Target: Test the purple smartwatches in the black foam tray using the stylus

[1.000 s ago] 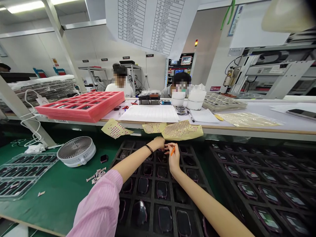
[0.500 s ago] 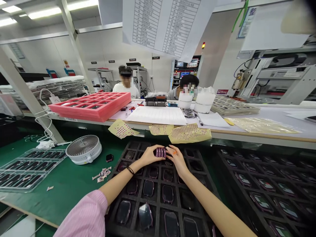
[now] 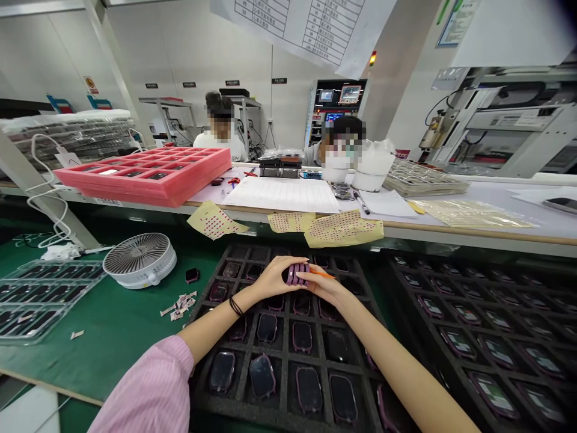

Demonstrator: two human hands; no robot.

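A short stack of purple watch cases (image 3: 297,274) is held above the far part of a black foam tray (image 3: 243,359). My left hand (image 3: 276,278) grips the stack from the left, thumb below and fingers above. From the right, my right hand (image 3: 325,285) has its fingers closed on the same stack, and a thin orange tool (image 3: 325,274) sticks out from it. Beneath my arms, dark-screened watches with purple frames, such as one watch (image 3: 309,390), lie in the tray's compartments.
On the right stands a second black tray (image 3: 428,334) of watches. A white fan (image 3: 140,260), a loose watch (image 3: 192,275) and paper scraps (image 3: 180,305) lie left. Beyond are a shelf with a pink foam tray (image 3: 171,191) and two people (image 3: 219,141).
The view has tilted down and shifted slightly. My right hand has closed in against the stack, and the orange tool now points rightward from it.
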